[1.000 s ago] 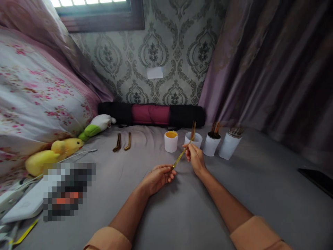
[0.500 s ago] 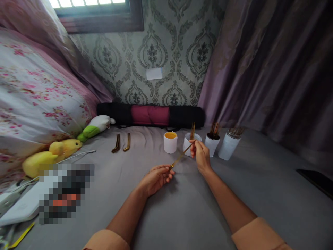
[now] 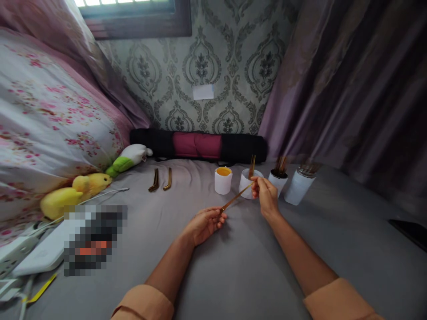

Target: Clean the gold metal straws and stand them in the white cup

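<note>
A thin gold-brown stick (image 3: 236,198) runs on a slant between my two hands. My left hand (image 3: 208,223) is closed on its lower end, thumb on top. The upper end is pinched in the fingertips of my right hand (image 3: 266,192), in front of a white cup (image 3: 246,192) with several similar sticks in it. Left of that cup stands a smaller white cup (image 3: 223,182) with an orange-yellow inside. Two white-wrapped containers, a shorter one (image 3: 275,186) and a taller one (image 3: 298,190), hold thin brown sticks on the right. Bent gold-brown pieces (image 3: 154,181) lie on the grey cloth at left.
A black and maroon roll (image 3: 196,146) lies along the wall. Yellow (image 3: 60,202) and white-green (image 3: 130,158) plush toys rest at left, near a cable, a white box (image 3: 43,253), a power strip (image 3: 16,255) and a blurred-out patch. A dark flat object (image 3: 408,232) lies far right.
The whole scene has shifted slightly right in view. Both hands still hold the stick in nearly the same pose, and its face looks turned a little.
</note>
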A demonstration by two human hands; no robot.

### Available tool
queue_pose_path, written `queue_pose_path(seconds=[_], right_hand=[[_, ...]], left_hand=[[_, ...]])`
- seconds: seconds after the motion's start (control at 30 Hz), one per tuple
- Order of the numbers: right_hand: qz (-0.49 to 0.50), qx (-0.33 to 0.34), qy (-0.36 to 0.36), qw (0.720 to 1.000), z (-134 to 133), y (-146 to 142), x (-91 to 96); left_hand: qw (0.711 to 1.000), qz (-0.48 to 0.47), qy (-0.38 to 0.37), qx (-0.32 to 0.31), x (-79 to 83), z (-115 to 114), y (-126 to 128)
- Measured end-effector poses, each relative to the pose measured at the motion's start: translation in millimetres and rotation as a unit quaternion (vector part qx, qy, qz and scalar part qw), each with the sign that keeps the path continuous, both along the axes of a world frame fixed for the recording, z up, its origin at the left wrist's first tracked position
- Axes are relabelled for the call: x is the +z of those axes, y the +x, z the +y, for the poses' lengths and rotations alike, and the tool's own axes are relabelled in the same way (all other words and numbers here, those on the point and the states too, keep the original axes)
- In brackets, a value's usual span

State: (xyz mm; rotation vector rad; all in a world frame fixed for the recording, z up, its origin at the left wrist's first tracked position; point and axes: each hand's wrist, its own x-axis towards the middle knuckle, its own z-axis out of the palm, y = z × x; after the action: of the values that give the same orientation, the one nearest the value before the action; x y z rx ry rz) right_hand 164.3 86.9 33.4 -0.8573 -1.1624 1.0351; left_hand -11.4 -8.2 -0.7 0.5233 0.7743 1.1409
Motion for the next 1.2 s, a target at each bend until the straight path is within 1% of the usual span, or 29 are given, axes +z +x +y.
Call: queue_pose_path(seconds=[0.13, 0.33, 0.5, 0.7, 0.97, 1.2], right_hand=[[-0.014, -0.005, 0.003, 1.0, 1.3, 0.1, 1.4], [-0.034, -0.004, -0.015, 0.999, 0.5, 2.7, 8.2], [-0.035, -0.002, -0.037, 0.999, -3.9, 5.7, 14.2], [-0.041, 0.011, -0.041, 0.998, -7.6, 9.4, 16.8], [-0.041, 0.009, -0.066, 0.997, -9.0, 11.9, 20.6], [-0.051, 0.012, -0.063, 0.997, -10.7, 14.8, 24.9]], left_hand=[[1.0, -0.008, 0.007, -0.007, -1.2, 0.8, -1.4], [1.0, -0.02, 0.009, -0.008, -0.6, 0.7, -2.8], [1.0, -0.024, 0.005, -0.009, -1.6, 1.2, -3.7], [1.0, -0.021, -0.003, -0.008, -0.6, 1.2, -4.2], [1.0, -0.017, -0.001, -0.003, 0.4, 1.2, -4.0], [1.0, -0.022, 0.008, -0.007, 0.2, 0.4, -4.2]])
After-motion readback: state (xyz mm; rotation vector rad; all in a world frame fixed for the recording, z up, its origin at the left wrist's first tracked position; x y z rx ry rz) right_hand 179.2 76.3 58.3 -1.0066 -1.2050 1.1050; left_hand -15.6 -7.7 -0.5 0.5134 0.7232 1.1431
